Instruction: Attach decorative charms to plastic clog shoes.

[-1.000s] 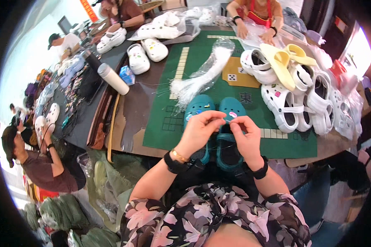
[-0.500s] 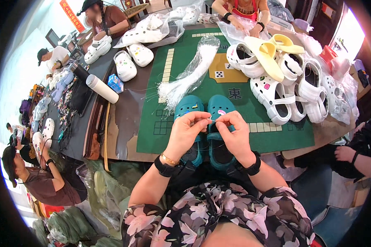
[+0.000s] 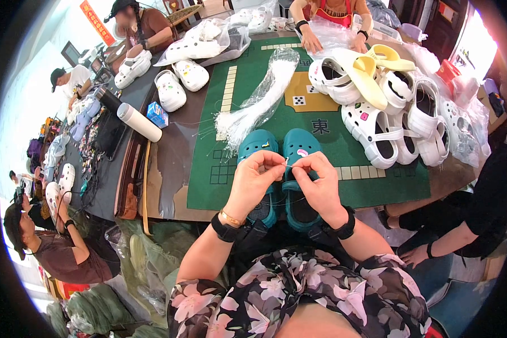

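Observation:
A pair of teal clogs stands side by side at the near edge of the green mat, the left clog and the right clog both bearing small charms. Over them, my left hand and my right hand each pinch a thin clear plastic string with thumb and forefinger, fingertips nearly meeting. A fine strand loops down below my fingers across the clogs. Where its ends lie within the fingertips is hidden. Beyond the clogs lies a bundle of the same white strings, partly in a clear bag.
White clogs are piled at the right, with yellow slides on top. Left of the mat are a white bottle, a small blue box and more white clogs. Co-workers sit around; one handles a plastic bag across the table.
My fingertips have drawn slightly apart, still pinching the string. Across the table, a person's hands have shifted on the plastic bag. At the right, another person's arm has reached lower and nearer.

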Available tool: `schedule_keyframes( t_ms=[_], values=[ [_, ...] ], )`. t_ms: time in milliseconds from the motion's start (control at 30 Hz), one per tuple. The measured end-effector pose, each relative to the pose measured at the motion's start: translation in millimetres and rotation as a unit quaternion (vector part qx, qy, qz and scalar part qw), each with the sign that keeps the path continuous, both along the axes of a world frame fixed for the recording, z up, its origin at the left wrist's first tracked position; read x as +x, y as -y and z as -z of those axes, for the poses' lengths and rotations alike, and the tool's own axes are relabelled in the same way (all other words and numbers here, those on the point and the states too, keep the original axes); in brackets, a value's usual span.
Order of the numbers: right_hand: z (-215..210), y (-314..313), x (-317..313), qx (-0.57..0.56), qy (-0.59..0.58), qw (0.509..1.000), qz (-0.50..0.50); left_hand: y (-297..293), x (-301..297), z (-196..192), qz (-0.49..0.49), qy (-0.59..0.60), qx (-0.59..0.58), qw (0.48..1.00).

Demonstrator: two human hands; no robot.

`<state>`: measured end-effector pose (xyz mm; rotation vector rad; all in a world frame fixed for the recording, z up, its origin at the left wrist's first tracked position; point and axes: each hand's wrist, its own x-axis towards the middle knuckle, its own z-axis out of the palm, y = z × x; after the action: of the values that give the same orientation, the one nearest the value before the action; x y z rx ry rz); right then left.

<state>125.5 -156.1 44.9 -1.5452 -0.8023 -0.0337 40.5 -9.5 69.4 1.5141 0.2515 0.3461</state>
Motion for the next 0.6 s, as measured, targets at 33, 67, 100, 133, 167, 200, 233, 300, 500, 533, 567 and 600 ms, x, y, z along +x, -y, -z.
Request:
schedule_keyframes(
  t_ms=[33, 67, 100, 133, 167, 200, 233, 300, 500, 533, 567, 600],
  values=[
    [-0.5, 0.0, 0.2, -0.001, -0.003, 1.0, 0.002, 0.3, 0.6, 0.0, 0.002, -0.001, 0.007, 1.0],
    [0.0, 0.0, 1.0, -0.001, -0.002, 1.0, 0.003, 0.5, 1.4, 0.3, 0.004, 0.0, 0.007, 1.0],
    [1.0, -0.3, 2.1, 0.0, -0.001, 1.0, 0.006, 0.6, 2.4, 0.7, 0.009, 0.001, 0.008, 1.0],
    [1.4, -0.4, 2.8, 0.0, 0.001, 1.0, 0.008, 0.8, 3.0, 1.3, 0.013, 0.002, 0.009, 1.0],
    [0.8, -0.9, 3.3, 0.0, 0.001, 1.0, 0.009, 0.8, 4.1, 2.1, 0.014, 0.003, 0.009, 1.0],
    [-0.2, -1.9, 3.7, 0.002, 0.0, 1.0, 0.011, 0.4, 5.5, 3.1, 0.015, 0.005, 0.004, 1.0],
    [-0.4, -3.2, 2.5, 0.005, -0.003, 1.0, 0.011, 0.1, 4.5, 4.4, 0.014, 0.006, 0.0, 1.0],
    [0.6, -6.3, 1.4, 0.002, 0.005, 1.0, 0.01, -1.6, 1.8, 5.7, 0.006, -0.001, 0.011, 1.0],
    [1.6, -3.0, 0.0, -0.014, 0.038, 0.999, 0.009, 4.0, 3.7, 10.8, -0.006, -0.01, 0.099, 0.995],
    [0.0, -0.1, -0.3, -0.013, 0.042, 0.999, 0.01, 6.9, 4.4, 9.1, -0.001, -0.002, 0.096, 0.995],
    [2.0, 0.3, -0.3, -0.02, 0.049, 0.999, -0.001, 7.1, 4.3, 17.0, 0.001, 0.009, 0.064, 0.998],
    [3.7, 0.1, -1.0, -0.019, 0.038, 0.999, -0.003, 8.0, 4.2, 17.5, 0.001, 0.018, 0.075, 0.997]
  ],
)
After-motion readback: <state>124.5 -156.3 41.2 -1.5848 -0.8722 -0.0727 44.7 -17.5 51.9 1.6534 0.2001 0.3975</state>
